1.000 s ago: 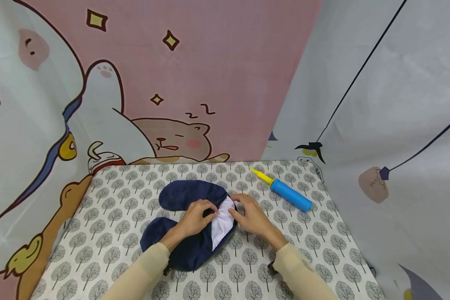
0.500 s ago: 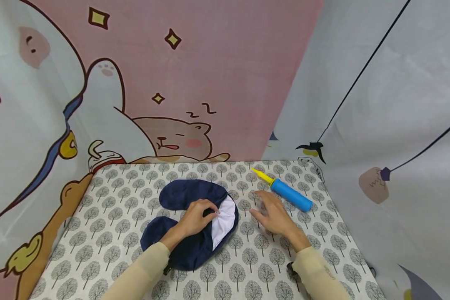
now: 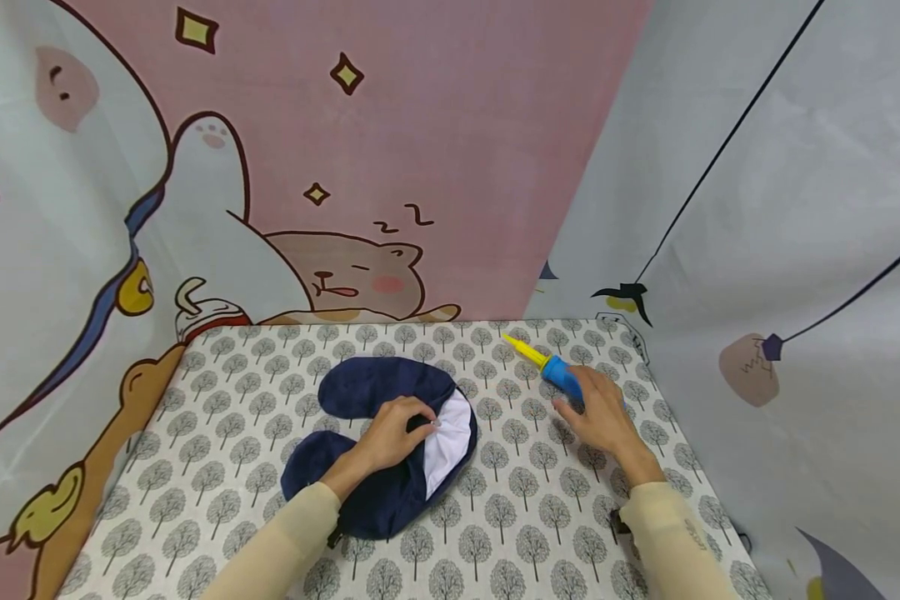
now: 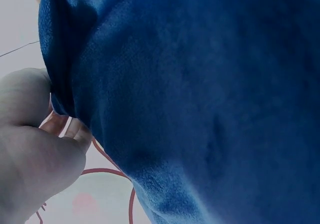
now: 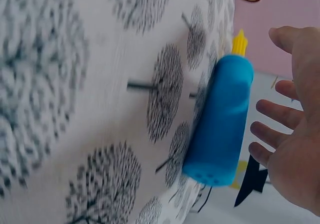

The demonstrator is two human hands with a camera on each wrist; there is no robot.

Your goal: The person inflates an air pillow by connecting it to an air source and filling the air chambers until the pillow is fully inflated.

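Observation:
A dark blue U-shaped neck pillow [image 3: 378, 387] lies on the table, its cover parted to show a white inner lining [image 3: 450, 446]. My left hand [image 3: 390, 437] pinches something small and pale at the lining's left edge; the fingertips partly hide it. In the left wrist view the blue plush [image 4: 190, 98] fills most of the picture, beside the thumb. A hand pump with a blue barrel [image 3: 560, 375] and a yellow nozzle [image 3: 523, 349] lies to the right. Over that barrel hovers my right hand [image 3: 606, 417], fingers spread and apart from it in the right wrist view.
A cloth printed with trees [image 3: 510, 500] covers the table. Behind it hangs a pink cartoon curtain [image 3: 450, 167], and a pale curtain [image 3: 720, 250] borders the right side.
My right hand has left the pillow's white lining and moved right, ending over the pump. The left hand stays at the lining, and neither pillow nor pump has visibly moved.

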